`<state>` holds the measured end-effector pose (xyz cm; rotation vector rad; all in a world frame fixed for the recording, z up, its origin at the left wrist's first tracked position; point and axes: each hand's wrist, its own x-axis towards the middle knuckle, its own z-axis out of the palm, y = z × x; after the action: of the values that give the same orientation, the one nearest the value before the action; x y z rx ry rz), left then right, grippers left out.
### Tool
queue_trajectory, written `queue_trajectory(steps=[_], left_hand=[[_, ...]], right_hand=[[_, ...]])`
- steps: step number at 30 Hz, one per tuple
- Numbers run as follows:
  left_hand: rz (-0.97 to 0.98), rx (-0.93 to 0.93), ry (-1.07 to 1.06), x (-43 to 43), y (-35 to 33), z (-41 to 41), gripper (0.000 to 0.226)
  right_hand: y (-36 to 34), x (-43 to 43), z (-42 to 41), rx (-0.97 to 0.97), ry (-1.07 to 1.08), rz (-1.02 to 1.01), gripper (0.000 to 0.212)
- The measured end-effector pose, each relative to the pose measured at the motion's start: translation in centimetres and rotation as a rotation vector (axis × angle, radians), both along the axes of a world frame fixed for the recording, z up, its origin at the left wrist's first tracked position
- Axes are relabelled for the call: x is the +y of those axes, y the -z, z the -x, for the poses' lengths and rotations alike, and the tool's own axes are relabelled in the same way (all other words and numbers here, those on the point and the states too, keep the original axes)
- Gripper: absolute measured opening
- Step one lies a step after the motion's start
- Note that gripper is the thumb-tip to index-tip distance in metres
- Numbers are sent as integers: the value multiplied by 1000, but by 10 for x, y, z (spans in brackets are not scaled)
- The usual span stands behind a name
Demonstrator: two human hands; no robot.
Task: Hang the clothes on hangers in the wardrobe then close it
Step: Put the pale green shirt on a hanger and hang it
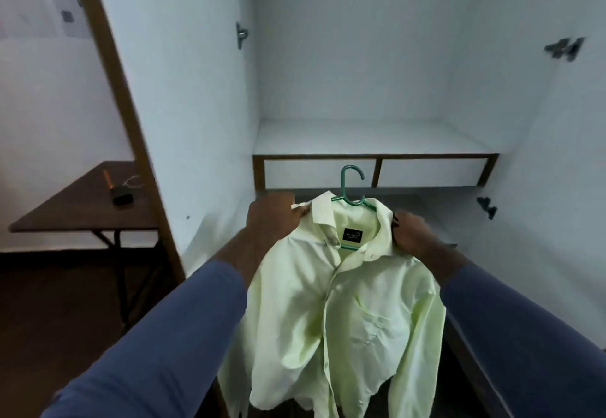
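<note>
1. Pale green shirt (347, 312) hangs on a green hanger (352, 188) at lower centre, before the open wardrobe (360, 89).
2. Left hand (272, 217) has fingers closed on the shirt's left shoulder.
3. Right hand (411, 232) has fingers closed on the right shoulder.

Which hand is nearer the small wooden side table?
Left. The left hand grips the shirt collar on the side table's side; the right hand grips the far shoulder.
</note>
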<state>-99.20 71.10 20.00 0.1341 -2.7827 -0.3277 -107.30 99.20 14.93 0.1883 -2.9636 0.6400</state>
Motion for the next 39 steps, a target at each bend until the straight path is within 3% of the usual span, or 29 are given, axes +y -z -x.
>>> queue_trajectory(steps=[8,19,25,28,32,39], left_hand=[[43,242,-69,12,-65,174,52],[-272,-14,107,-34,-206,350,56],[-382,74,174,-75,-283,414,66],[-251,84,175,-85,-319,442,64],[-199,273,178,-103,-366,478,64],[85,593,53,-114,-433,534,56]], right_hand=[[-67,18,176,233,13,54,6],[-213,-3,405,521,-175,89,9],[-296,-50,494,669,-264,150,12],[-327,-71,526,734,-280,157,7],[-373,-93,571,795,-300,182,7],[-434,-138,648,955,-268,204,12]])
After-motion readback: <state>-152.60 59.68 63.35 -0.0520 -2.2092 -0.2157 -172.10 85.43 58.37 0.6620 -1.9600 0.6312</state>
